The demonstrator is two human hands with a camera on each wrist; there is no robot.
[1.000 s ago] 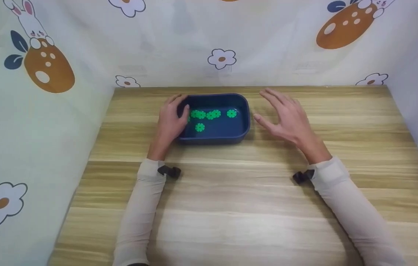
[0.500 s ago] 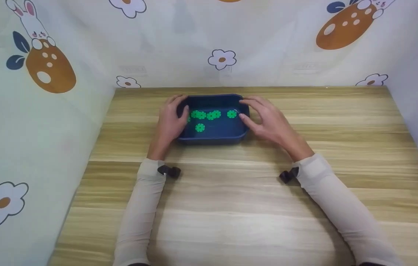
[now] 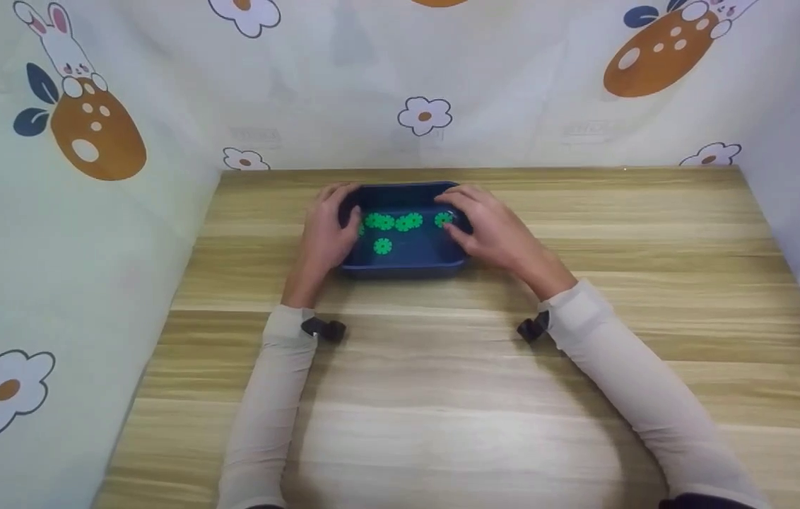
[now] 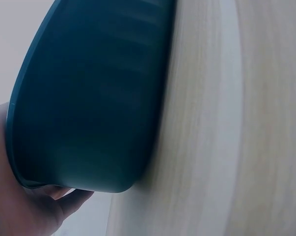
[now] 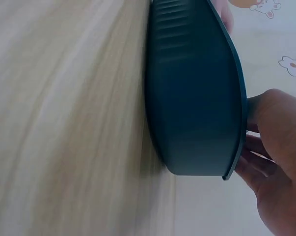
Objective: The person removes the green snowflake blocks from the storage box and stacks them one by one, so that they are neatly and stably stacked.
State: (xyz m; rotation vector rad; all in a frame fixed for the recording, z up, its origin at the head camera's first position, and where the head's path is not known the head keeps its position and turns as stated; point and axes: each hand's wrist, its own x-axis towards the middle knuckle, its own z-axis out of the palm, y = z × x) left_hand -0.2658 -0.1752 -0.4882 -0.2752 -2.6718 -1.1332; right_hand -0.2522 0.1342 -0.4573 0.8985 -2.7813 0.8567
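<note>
A dark blue plastic box (image 3: 407,268) with rounded corners stands on the table near its back edge. Several green snowflake-shaped plastic discs (image 3: 382,246) lie on its floor, mostly in a row toward the back. My left hand (image 3: 324,233) grips the box's left end, thumb over the rim and fingers along the outside. At the other end my right hand (image 3: 495,230) holds the rim, its thumb reaching inside close to one disc. In the right wrist view, the fingers (image 5: 255,169) curl behind the box's end wall.
The wood-grain table (image 3: 428,396) extends in front of the box and to both sides. A wall covering (image 3: 513,92) printed with rabbits and flowers rises right behind the table's back edge. A dark wrist mount (image 3: 533,329) sits on the right sleeve.
My right hand has moved left from beside the box onto its right end, and its thumb has come over the rim. The left hand and the box stay in place.
</note>
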